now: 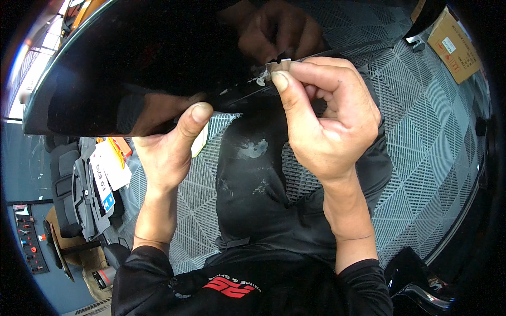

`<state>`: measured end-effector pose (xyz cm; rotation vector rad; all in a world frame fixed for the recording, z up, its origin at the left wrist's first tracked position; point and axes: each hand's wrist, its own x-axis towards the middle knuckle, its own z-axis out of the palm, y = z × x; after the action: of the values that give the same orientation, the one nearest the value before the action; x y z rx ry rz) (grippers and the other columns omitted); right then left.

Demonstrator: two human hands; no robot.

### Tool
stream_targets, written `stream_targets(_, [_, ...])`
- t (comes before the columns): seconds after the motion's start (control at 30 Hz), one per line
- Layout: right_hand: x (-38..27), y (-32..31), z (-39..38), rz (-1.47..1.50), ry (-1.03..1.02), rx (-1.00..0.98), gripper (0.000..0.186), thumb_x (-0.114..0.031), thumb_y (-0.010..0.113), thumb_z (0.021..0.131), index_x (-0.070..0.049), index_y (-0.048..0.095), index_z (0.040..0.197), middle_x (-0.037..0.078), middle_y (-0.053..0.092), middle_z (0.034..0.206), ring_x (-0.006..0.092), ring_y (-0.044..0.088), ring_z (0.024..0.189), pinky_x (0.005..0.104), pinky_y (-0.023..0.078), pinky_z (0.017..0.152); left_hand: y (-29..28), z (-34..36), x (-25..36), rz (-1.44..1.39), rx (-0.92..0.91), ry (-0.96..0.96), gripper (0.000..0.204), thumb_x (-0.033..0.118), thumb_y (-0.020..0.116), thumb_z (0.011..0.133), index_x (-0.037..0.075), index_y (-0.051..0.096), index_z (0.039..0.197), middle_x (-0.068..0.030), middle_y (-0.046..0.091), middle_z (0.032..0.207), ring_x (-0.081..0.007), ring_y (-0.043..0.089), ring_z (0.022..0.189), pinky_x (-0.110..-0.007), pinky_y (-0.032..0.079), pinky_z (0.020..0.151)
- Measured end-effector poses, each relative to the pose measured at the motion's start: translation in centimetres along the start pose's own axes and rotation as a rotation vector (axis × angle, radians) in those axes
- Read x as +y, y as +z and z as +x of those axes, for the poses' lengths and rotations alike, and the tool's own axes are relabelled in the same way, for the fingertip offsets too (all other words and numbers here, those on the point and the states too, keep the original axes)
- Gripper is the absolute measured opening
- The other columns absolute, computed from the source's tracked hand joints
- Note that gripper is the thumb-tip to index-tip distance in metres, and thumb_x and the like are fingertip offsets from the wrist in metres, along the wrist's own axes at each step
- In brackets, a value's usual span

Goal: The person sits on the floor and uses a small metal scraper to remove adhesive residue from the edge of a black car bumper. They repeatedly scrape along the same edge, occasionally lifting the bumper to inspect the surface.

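A glossy black car panel point(105, 68) fills the upper left, mirroring both hands. My left hand point(171, 145) holds its near edge, the thumb lying on the shiny face and the fingers hidden underneath. My right hand point(329, 110) pinches a small, thin metal razor blade point(279, 65) between thumb and index finger. The blade is at the panel's edge, beside a patch of whitish, crumpled residue point(262, 79). More pale flecks follow the edge to the left of it.
Grey grid tiles point(421, 131) cover the floor. A cardboard box point(454, 46) lies at the far right. To the left are a licence plate point(102, 181), grey plastic trim point(87, 203) and dark seats point(64, 184). My black-trousered legs are below the panel.
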<state>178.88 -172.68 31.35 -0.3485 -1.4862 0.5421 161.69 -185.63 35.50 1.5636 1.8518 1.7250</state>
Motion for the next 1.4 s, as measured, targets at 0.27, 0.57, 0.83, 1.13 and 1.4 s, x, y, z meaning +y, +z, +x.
stream_targets(0.27, [0.1, 0.2, -0.1, -0.008, -0.025, -0.003, 0.017, 0.006, 0.082, 0.081, 0.0, 0.072, 0.093, 0.009, 0.073, 0.088, 0.0081, 0.063, 0.07, 0.0187, 0.048, 0.059, -0.1, -0.1, 0.1, 0.055, 0.009, -0.007, 0.028, 0.026, 0.09, 0.081, 0.003, 0.077, 0.09, -0.0072, 0.076, 0.087, -0.0157, 0.072, 0.078, -0.028, 0.057, 0.076])
stream_targets(0.57, [-0.2, 0.4, 0.0, 0.0, -0.028, 0.001, 0.017, 0.006, 0.082, 0.081, 0.0, 0.072, 0.093, 0.009, 0.073, 0.088, 0.0079, 0.063, 0.069, 0.0187, 0.048, 0.059, 0.0, 0.1, 0.8, 0.087, 0.017, 0.007, 0.027, 0.024, 0.09, 0.082, 0.002, 0.076, 0.088, -0.0069, 0.075, 0.086, -0.0154, 0.071, 0.076, -0.028, 0.056, 0.075])
stream_targets(0.83, [0.0, 0.5, -0.1, -0.008, -0.043, 0.002, 0.017, 0.005, 0.083, 0.08, 0.0, 0.072, 0.093, 0.009, 0.073, 0.087, 0.008, 0.063, 0.068, 0.0185, 0.048, 0.058, 0.1, 0.0, 0.7, 0.092, 0.01, -0.025, 0.027, 0.024, 0.089, 0.083, 0.001, 0.076, 0.091, -0.0066, 0.075, 0.087, -0.0155, 0.071, 0.077, -0.028, 0.056, 0.076])
stream_targets(1.13, [0.0, 0.6, -0.1, -0.004, -0.048, 0.009, 0.017, 0.005, 0.083, 0.081, 0.0, 0.072, 0.092, 0.009, 0.073, 0.087, 0.0079, 0.063, 0.068, 0.0186, 0.048, 0.057, 0.2, 0.0, 0.8, 0.069, 0.006, -0.019, 0.025, 0.02, 0.089, 0.084, 0.0, 0.076, 0.092, -0.0069, 0.075, 0.088, -0.0153, 0.071, 0.078, -0.029, 0.056, 0.078])
stream_targets(1.4, [-0.6, 1.1, 0.0, 0.004, -0.041, 0.035, 0.018, 0.01, 0.079, 0.074, 0.0, 0.072, 0.088, 0.012, 0.069, 0.08, 0.018, 0.068, 0.064, 0.0265, 0.053, 0.052, -0.1, -0.1, 0.6, 0.077, -0.003, -0.026, 0.025, 0.021, 0.088, 0.084, 0.001, 0.076, 0.092, -0.0074, 0.076, 0.088, -0.0156, 0.072, 0.078, -0.028, 0.056, 0.076])
